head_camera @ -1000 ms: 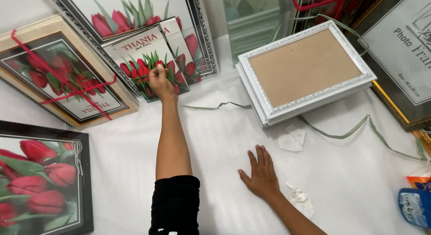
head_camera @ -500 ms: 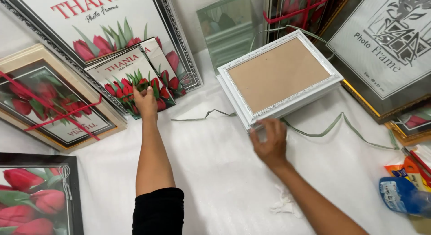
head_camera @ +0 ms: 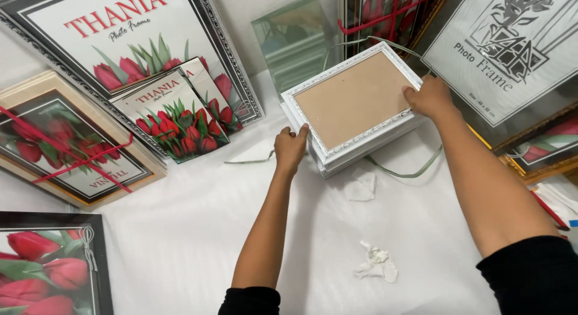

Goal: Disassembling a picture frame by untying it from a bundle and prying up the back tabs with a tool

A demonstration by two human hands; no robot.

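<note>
A stack of white ornate picture frames [head_camera: 355, 104] with a brown board face lies on the white sheet. My left hand [head_camera: 291, 147] grips the stack's near left corner. My right hand [head_camera: 429, 97] grips its right edge. A green strap [head_camera: 409, 170] trails from under the stack. Two crumpled white paper scraps lie in front of it, one [head_camera: 361, 187] close by and one [head_camera: 376, 262] nearer to me.
Loose tulip prints [head_camera: 180, 113] lean on a large black frame [head_camera: 120, 44] at the back left. A wooden frame tied with red ribbon [head_camera: 66, 146] lies left. A black tulip frame [head_camera: 48, 267] sits bottom left. Glass panes [head_camera: 295, 38] and more frames [head_camera: 512, 50] stand behind.
My left hand left the tulip prints and came over to the white frame stack's left corner. My right hand moved from the sheet up to the stack's right edge.
</note>
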